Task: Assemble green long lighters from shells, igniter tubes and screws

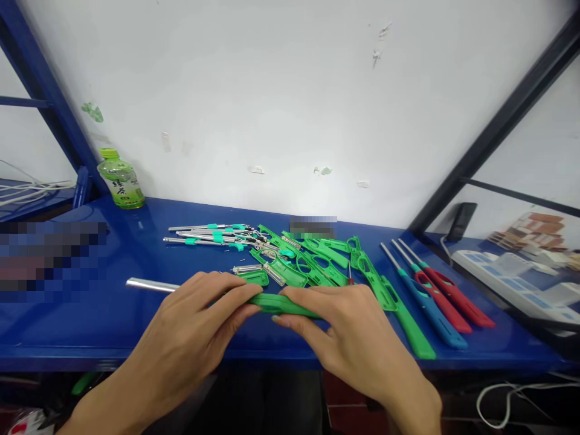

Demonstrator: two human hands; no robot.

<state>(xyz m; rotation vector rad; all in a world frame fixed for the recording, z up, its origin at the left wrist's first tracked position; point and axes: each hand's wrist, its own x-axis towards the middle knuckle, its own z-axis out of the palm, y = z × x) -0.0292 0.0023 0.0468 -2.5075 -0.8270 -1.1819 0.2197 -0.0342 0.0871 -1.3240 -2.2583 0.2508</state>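
Both of my hands grip one green long-nosed lighter (pixel 281 304) above the front of the blue table. Its silver metal tube (pixel 151 284) points out to the left, past my fingers. My left hand (pixel 194 323) is closed around the tube end of the handle. Toward the butt end, my right hand (pixel 348 326) pinches the handle between thumb and fingers. Just behind lie loose green handle shells (pixel 321 272), with clear fuel tanks (pixel 274 273) among them. Several metal lighter tubes (pixel 199 240) with teal parts rest behind my left hand.
On the right lie a blue lighter (pixel 432 308), two red lighters (pixel 457 293) and a green handle (pixel 412 326). A small red screwdriver (pixel 350 280) is by the shells. A green tea bottle (pixel 120 180) stands at the back left, against the white wall (pixel 290 109).
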